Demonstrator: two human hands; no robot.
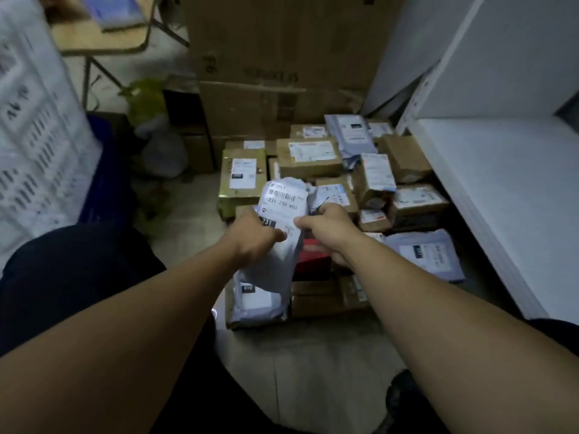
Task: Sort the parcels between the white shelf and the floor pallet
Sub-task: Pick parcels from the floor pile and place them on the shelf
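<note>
A grey plastic mailer bag (279, 261) with a white barcode label is held up over a heap of parcels on the floor. My left hand (255, 236) grips its left side, thumb on the label. My right hand (329, 230) pinches its right edge near the top. Below lie several brown cardboard boxes (308, 158), a red box (315, 255) partly hidden under my right hand, and another grey mailer (429, 255). The white shelf (513, 189) stands at the right, its board beside the heap. The pallet itself is hidden under the parcels.
Large cardboard cartons (282, 64) stand behind the heap. A white perforated crate (37, 145) and a blue bin (103, 170) are at the left. A green and white bag (153, 126) lies by a table leg. My dark-clothed knee (72, 277) is at lower left.
</note>
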